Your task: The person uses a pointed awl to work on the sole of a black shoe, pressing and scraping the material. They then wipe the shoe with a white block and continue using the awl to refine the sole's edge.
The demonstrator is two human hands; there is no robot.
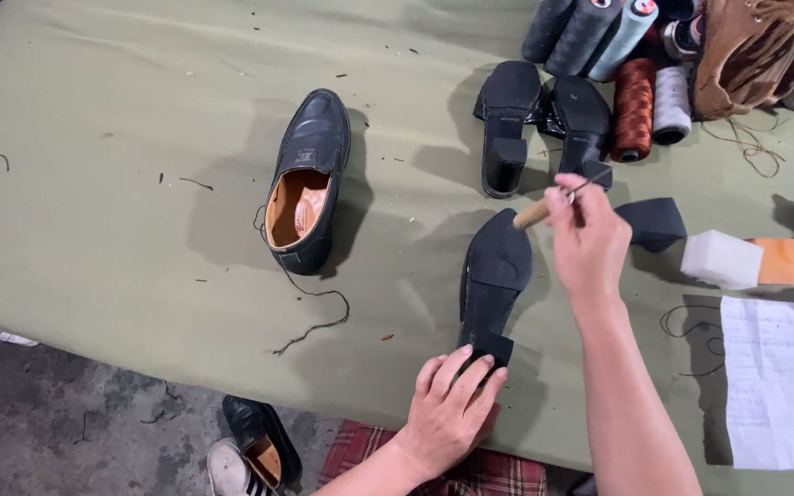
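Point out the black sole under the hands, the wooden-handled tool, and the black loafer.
black sole (496, 266): head view, on its broad front part.
wooden-handled tool (533, 214): head view, on the wooden handle, held by the right hand (588, 241).
black loafer (316, 138): head view, on the toe upper.

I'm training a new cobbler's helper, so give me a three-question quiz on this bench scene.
1. True or false: the left hand presses on the heel end of the black sole.
2. What does the right hand hold? A) scissors B) wooden-handled tool C) thread spool
3. Fill in: the loafer lies to the ___ of the sole in the picture.

Key: 1 true; 2 B; 3 left.
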